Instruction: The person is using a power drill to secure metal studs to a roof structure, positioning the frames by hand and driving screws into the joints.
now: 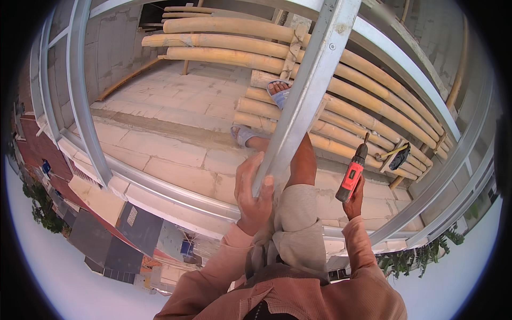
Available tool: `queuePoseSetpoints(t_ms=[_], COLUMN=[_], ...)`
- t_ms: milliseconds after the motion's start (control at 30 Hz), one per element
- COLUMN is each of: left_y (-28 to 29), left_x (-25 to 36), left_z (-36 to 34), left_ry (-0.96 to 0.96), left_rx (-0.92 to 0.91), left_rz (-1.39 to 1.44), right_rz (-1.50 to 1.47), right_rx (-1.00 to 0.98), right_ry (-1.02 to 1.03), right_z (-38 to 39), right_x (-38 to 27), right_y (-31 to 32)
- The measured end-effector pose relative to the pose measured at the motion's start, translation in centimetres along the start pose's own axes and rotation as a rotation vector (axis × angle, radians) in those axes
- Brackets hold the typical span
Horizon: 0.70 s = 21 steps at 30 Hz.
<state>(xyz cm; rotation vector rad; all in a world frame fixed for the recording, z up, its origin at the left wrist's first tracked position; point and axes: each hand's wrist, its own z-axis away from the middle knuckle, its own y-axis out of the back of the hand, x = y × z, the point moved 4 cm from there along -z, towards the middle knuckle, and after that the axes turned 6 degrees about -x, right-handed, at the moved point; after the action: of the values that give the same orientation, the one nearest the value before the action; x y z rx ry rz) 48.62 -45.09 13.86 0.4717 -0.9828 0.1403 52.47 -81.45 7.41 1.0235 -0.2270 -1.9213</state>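
Observation:
My left hand (253, 200) is wrapped around the lower end of a silver metal stud (300, 101), with the thumb on one side and the fingers on the other. The stud runs slantwise up through the middle of the head view and shows a screw head near its top. To the right, my right hand (354, 200) grips a red and black cordless drill (350, 179). The drill's bit points up and away, and it is apart from the stud. My right hand's fingers are partly hidden behind the drill.
My sandalled feet stand by a bamboo pole platform (341, 114). A yellowish tool, perhaps a hammer, and a black bag (400, 158) lie on its right part. More metal framing (85, 106) rises at left and right. Beyond the pale block ledge (160, 205), rooftops (140, 226) lie far below.

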Motion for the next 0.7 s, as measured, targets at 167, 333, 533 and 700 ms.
queuePoseSetpoints(t_ms=[167,333,533,700], left_y=[-0.5,1.0,7.5,10.7], left_x=[4.8,8.2,6.9,4.2], left_z=[-2.8,-2.6,-0.5,2.3], left_ry=[0.234,0.165,0.376,0.331], left_rx=[0.062,0.193,0.078,0.232], left_rz=[0.562,0.937,1.676,1.653], right_rz=[-1.224,-0.797,-0.462,0.133], right_rx=[-0.192,-0.441,-0.752,-0.847], right_ry=[-0.64,-0.534,-0.356,0.407], right_z=[10.3,10.2,8.4,7.7], right_x=[-11.4,-22.8,-22.0,-29.5], right_y=[6.8,5.5,1.5,-1.6])
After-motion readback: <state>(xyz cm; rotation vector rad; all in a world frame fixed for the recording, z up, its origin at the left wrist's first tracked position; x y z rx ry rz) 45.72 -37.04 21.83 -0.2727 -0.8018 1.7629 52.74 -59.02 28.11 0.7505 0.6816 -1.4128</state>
